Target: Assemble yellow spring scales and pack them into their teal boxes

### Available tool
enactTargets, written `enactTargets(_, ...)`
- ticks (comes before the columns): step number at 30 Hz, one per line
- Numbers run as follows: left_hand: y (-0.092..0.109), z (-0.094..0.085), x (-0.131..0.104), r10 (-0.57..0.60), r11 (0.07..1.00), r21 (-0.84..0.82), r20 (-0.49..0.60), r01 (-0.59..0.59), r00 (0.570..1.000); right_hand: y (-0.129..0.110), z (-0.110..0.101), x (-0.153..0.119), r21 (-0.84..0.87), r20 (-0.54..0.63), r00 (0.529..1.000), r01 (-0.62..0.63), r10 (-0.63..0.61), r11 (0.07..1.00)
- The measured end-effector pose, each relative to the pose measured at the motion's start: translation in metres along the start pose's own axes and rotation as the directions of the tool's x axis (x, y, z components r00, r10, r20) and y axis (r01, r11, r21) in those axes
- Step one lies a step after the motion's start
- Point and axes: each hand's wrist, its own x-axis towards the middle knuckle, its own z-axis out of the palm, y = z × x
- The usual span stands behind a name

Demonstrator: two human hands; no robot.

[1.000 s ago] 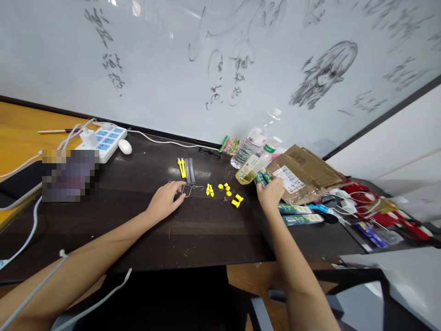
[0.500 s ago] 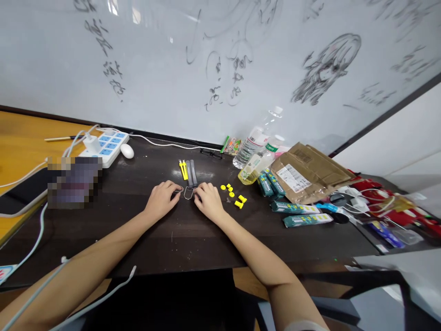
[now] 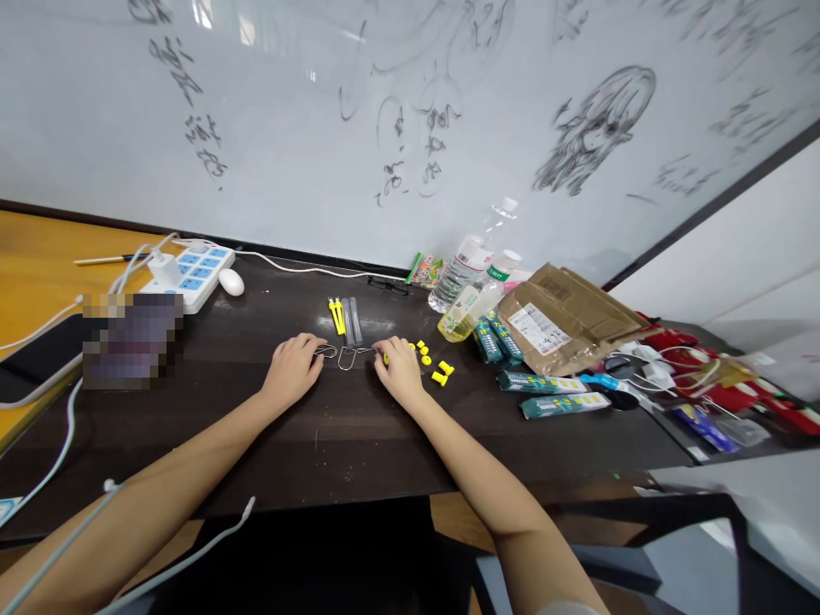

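Observation:
My left hand rests on the dark table, thumb and index finger at a small wire loop. Across from it my right hand has its fingertips at the end of another thin wire piece. Between the hands lies a U-shaped wire piece. Just behind are two clear grey tubes and two yellow strips side by side. Several small yellow parts lie right of my right hand, one partly covered by its fingers.
A power strip and white mouse are at the back left. Bottles, green boxes and a cardboard package stand or lie to the right. A whiteboard rises behind.
My hands have moved slightly apart, uncovering more of the wire pieces. My right hand is now closer to the small yellow parts. The view has shifted a little.

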Motion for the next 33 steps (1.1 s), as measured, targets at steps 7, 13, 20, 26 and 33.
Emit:
enactTargets(7,0.005,-0.002,-0.001,0.011,1.0,-0.023,0.01,-0.011,1.0,-0.014,0.001,0.001,-0.044,0.046,0.995,0.089,-0.086,0.995)
enactTargets(13,0.006,0.0,-0.002,0.045,0.997,-0.056,0.004,-0.045,0.999,-0.042,0.018,0.053,-0.191,0.123,0.977,0.198,-0.177,0.961)
enactTargets(20,0.001,0.001,-0.001,0.06,0.997,-0.053,-0.023,-0.061,0.998,-0.065,0.052,0.12,-0.249,0.147,0.989,0.024,0.013,0.968)
enactTargets(26,0.0,0.002,0.0,0.063,0.996,-0.066,-0.029,-0.065,0.998,-0.067,0.057,0.121,-0.255,0.223,0.968,-0.052,0.112,0.965)
enactTargets(33,0.006,-0.004,-0.001,0.075,0.997,-0.013,-0.085,-0.076,0.994,-0.059,0.029,0.081,-0.132,0.168,0.984,0.087,-0.064,0.987)
